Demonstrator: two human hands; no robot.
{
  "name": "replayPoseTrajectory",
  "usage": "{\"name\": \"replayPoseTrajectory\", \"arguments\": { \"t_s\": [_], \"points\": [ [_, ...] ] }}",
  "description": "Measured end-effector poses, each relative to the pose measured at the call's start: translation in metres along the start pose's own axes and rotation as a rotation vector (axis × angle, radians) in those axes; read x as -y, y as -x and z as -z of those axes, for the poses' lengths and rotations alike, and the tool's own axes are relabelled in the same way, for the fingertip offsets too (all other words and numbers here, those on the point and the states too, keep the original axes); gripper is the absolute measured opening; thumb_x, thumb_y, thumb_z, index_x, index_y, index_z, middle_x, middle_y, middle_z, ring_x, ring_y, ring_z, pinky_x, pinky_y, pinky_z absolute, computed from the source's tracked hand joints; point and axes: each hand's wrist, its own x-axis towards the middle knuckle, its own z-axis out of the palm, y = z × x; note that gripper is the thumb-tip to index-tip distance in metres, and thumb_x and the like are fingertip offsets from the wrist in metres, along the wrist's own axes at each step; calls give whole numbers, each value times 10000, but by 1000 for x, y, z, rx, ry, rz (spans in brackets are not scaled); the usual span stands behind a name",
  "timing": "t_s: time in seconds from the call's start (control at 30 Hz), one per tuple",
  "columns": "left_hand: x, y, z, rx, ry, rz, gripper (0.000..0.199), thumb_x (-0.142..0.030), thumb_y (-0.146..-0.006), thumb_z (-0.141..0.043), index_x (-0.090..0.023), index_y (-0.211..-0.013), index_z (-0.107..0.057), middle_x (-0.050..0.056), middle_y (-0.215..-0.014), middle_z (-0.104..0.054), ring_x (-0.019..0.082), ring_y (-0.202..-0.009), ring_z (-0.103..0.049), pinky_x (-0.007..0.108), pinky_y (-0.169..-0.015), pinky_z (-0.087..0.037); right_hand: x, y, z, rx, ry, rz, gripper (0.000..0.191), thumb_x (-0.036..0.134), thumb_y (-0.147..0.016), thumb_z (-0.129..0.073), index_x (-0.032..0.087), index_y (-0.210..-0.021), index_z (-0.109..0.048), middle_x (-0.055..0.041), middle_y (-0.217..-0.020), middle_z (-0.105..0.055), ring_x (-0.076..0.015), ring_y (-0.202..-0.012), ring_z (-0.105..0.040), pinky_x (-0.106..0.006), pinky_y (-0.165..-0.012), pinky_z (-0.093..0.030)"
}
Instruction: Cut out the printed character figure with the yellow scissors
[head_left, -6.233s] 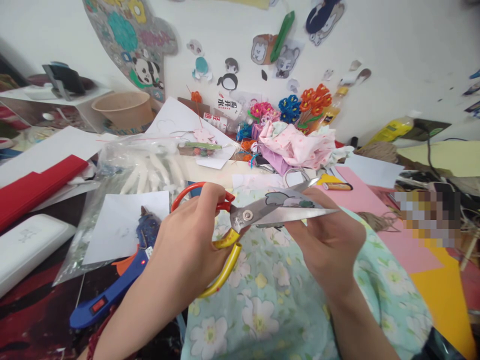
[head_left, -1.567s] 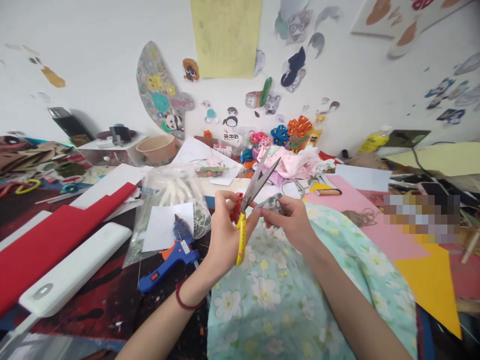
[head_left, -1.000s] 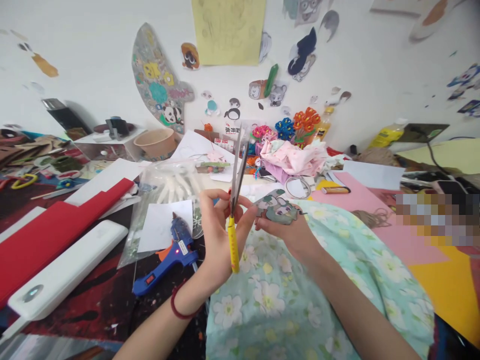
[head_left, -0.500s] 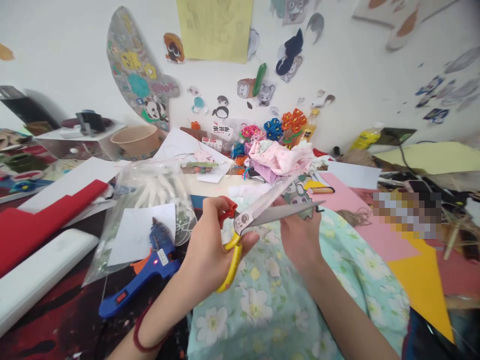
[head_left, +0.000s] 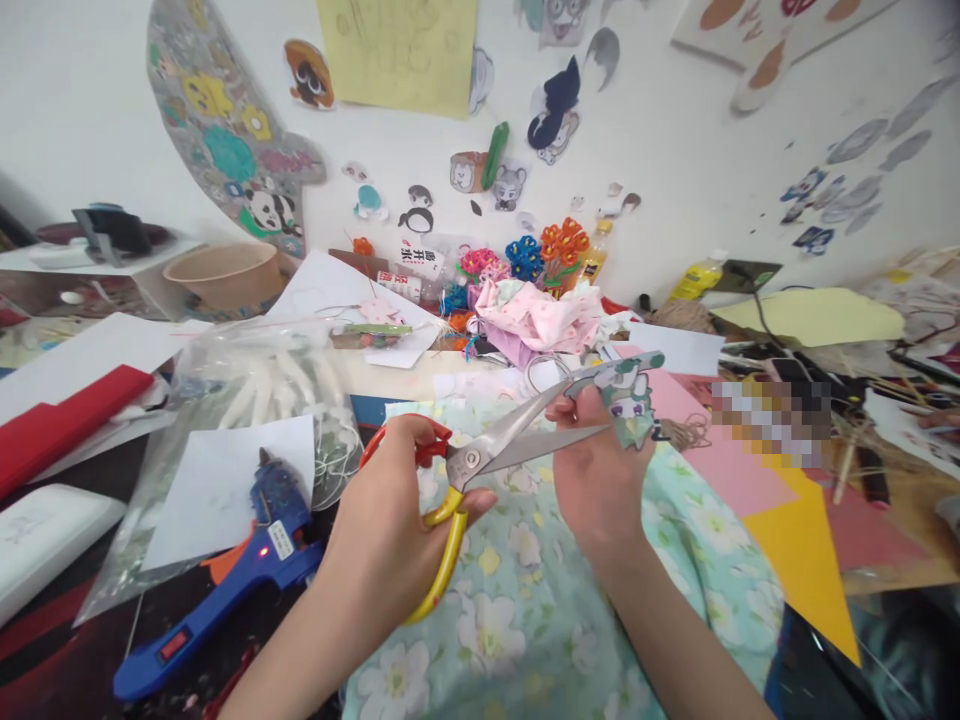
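My left hand point(head_left: 375, 520) is closed round the scissors point(head_left: 472, 459), fingers in the red loop and thumb by the yellow one. The blades stand apart and point right. A small paper cutout of a green-and-grey cartoon figure point(head_left: 630, 412) is pinched in my right hand point(head_left: 600, 490). The upper blade's tip lies along the cutout's top edge; the lower blade ends close to my right fingers. Below both hands spreads a mint-green cloth with white flowers point(head_left: 491, 625).
A blue glue gun point(head_left: 262, 555) with a lit red light lies at left on white paper and a clear plastic bag point(head_left: 127, 540). Folded pink cloth point(head_left: 540, 315) and yarn flowers point(head_left: 564, 245) stand at the back. Pink and yellow sheets point(head_left: 806, 560) lie at right.
The view has swung right, so the surroundings sit further left. The cutout is turned more into sight, and the upper blade now reaches across its top.
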Motion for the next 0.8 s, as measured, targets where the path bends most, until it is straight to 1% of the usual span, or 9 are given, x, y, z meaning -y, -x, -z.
{"name": "replayPoseTrajectory", "arguments": {
  "t_s": [0.13, 0.3, 0.37, 0.43, 0.53, 0.6, 0.63, 0.73, 0.8],
  "points": [
    [-2, -1, 2, -7, 16, -10, 442, -475, -748, -711, -244, -1022, -453, 77, -899, -688, 294, -796, -702, 421, -655, -531, 0, 6, 1, 25, 67, 9, 208, 338, -726, -846, 255, -716, -656, 35, -660, -626, -140, -584, -610, -329, -607, -583],
    [-1, -3, 5, 0, 71, -43, 404, -456, -754, -737, -249, -971, -466, 42, -836, -683, 236, -716, -675, 349, -607, -510, -1, 13, 4, 31, 153, 10, 163, 295, -732, -859, 275, -781, -705, -2, -794, -706, -198, -729, -675, -391, -718, -622],
    [1, -3, 7, 36, 108, -32, 401, -471, -752, -738, -251, -963, -478, 53, -851, -692, 247, -740, -687, 356, -609, -518, -2, 13, 5, 34, 137, 19, 156, 283, -726, -862, 278, -791, -721, -3, -817, -710, -194, -730, -674, -382, -709, -625],
    [2, -3, 7, 84, 140, 6, 401, -491, -757, -730, -254, -969, -485, 81, -912, -713, 283, -820, -711, 387, -641, -536, -4, 13, 6, 34, 115, 22, 149, 278, -725, -864, 284, -797, -734, 4, -807, -704, -177, -700, -666, -358, -686, -621],
    [3, -3, 8, 121, 146, 75, 433, -532, -745, -718, -255, -972, -475, 116, -967, -720, 337, -896, -717, 456, -684, -548, -7, 13, 10, 50, 172, 49, 130, 279, -753, -851, 299, -820, -741, 8, -823, -718, -183, -742, -691, -359, -746, -620],
    [2, -3, 7, 133, 149, 100, 449, -546, -737, -710, -254, -975, -465, 135, -999, -716, 356, -922, -714, 490, -703, -550, -7, 14, 14, 99, 243, 62, 108, 285, -773, -838, 301, -814, -740, 1, -834, -735, -207, -784, -712, -387, -798, -617],
    [2, -2, 7, 142, 159, 103, 451, -547, -739, -706, -253, -979, -461, 141, -1012, -713, 358, -932, -712, 497, -712, -552, -6, 15, 15, 142, 267, 49, 96, 293, -779, -834, 298, -793, -738, -2, -812, -736, -217, -774, -714, -399, -798, -617],
    [2, -2, 7, 173, 206, 87, 430, -525, -761, -693, -252, -987, -449, 139, -1038, -697, 338, -954, -707, 495, -754, -559, -2, 16, 16, 277, 265, -36, 129, 322, -780, -833, 288, -709, -730, -1, -694, -711, -221, -677, -691, -405, -709, -614],
    [2, -1, 7, 174, 221, 73, 429, -520, -769, -694, -251, -991, -444, 128, -1041, -685, 319, -948, -699, 492, -780, -557, -1, 16, 15, 296, 237, -65, 139, 302, -772, -838, 288, -690, -727, 9, -640, -691, -207, -616, -663, -386, -632, -598]
  ]
}}
